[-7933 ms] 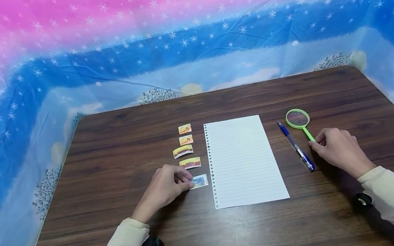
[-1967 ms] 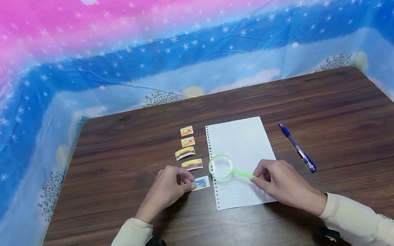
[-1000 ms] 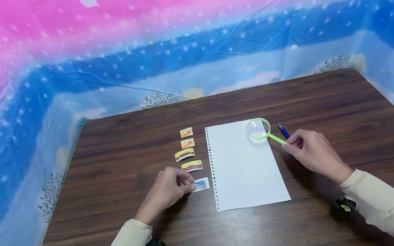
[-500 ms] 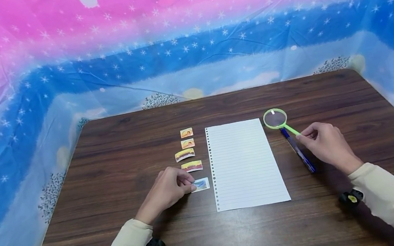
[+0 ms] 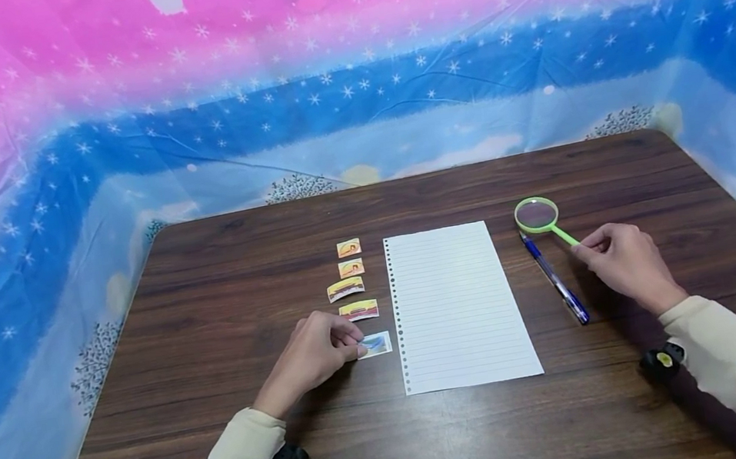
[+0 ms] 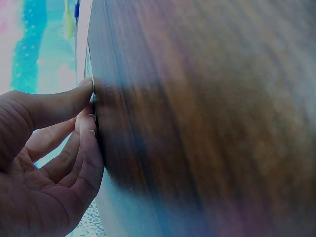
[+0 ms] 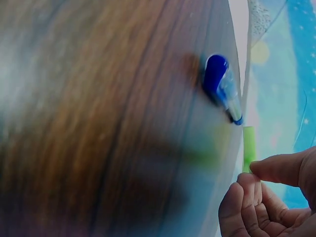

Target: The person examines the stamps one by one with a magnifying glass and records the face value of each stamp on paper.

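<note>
My left hand [image 5: 309, 361] lies low on the table, its thumb and fingertips pinching the left end of a blue picture stamp [image 5: 376, 344]. Part of that stamp is hidden under the fingers. On the right, my right hand [image 5: 626, 263] pinches the handle end of a green-rimmed magnifying glass [image 5: 558, 233]. Its lens points away to the upper left, beyond the tip of a blue pen [image 5: 556, 282]. In the right wrist view the green handle [image 7: 249, 145] shows between thumb and fingers, seemingly a little above the tabletop.
A lined, punched sheet of paper [image 5: 460, 310] lies mid-table. Left of it, two orange stamps [image 5: 351, 268] and two yellow-and-red stamps [image 5: 358, 310] form a column above the blue one. A snowflake-patterned cloth [image 5: 350, 92] hangs behind the dark wooden table [image 5: 241, 269].
From over the paper near the stamps, my right hand has carried the magnifying glass rightward across the pen, back close to where it lay at first. My left hand has stayed at the blue stamp.
</note>
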The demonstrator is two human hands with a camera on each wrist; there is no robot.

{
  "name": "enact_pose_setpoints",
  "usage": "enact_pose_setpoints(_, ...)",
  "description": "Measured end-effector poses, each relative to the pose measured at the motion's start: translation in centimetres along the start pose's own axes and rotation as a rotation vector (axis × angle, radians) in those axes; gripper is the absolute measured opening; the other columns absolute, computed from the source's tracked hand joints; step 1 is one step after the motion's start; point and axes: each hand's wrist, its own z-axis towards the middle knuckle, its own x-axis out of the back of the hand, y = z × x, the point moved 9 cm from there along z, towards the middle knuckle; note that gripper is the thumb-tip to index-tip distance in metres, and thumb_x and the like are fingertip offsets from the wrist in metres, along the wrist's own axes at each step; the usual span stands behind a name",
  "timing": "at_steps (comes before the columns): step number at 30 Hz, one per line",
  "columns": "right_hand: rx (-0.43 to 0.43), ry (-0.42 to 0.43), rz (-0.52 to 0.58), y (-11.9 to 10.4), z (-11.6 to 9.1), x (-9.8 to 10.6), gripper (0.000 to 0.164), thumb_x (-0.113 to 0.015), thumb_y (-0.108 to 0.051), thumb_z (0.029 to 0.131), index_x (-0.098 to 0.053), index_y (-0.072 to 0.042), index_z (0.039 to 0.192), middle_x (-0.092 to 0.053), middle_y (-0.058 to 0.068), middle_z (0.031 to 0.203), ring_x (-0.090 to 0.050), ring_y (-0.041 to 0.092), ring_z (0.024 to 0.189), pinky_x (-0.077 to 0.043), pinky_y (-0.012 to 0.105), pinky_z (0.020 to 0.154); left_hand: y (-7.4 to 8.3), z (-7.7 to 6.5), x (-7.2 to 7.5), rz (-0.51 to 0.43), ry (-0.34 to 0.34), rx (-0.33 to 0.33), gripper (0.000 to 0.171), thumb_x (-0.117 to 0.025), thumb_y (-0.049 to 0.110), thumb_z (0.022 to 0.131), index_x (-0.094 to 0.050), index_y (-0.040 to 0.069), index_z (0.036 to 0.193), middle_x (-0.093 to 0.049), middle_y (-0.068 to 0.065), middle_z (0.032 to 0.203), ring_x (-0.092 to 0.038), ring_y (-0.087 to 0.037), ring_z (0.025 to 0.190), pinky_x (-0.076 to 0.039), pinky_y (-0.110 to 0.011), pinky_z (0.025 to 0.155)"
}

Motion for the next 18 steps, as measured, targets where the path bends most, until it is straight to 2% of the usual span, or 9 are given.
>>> enact_pose_setpoints(10, -0.072, -0.019, 0.017, 1.7, 0.3, -0.1, 0.032, -0.065, -0.024, 0.099, -0.07, 0.008, 0.097, -0.065, 0.008, 0.07, -0.051, 0.02, 0.056, -0.04, 0.032, 0.046, 0.0, 0.0, 0.0, 0.001, -0.004, 0.0, 0.008, -0.083, 0.009, 0.085, -0.076, 0.013, 0.082, -0.065, 0.007, 0.073, -0.059, -0.009, 0.069, -0.05, -0.028, 0.067)
enact_pose_setpoints(18, -0.1, -0.036, 0.014, 2.2, 0.4, -0.2, 0.032, -0.064, -0.022, 0.099, -0.069, 0.009, 0.097, -0.064, 0.008, 0.069, -0.053, 0.021, 0.056, -0.042, 0.033, 0.046, 0.0, 0.0, 0.0, -0.001, -0.005, 0.006, 0.009, -0.083, 0.008, 0.084, -0.076, 0.012, 0.082, -0.065, 0.006, 0.073, -0.059, -0.009, 0.069, -0.05, -0.029, 0.067)
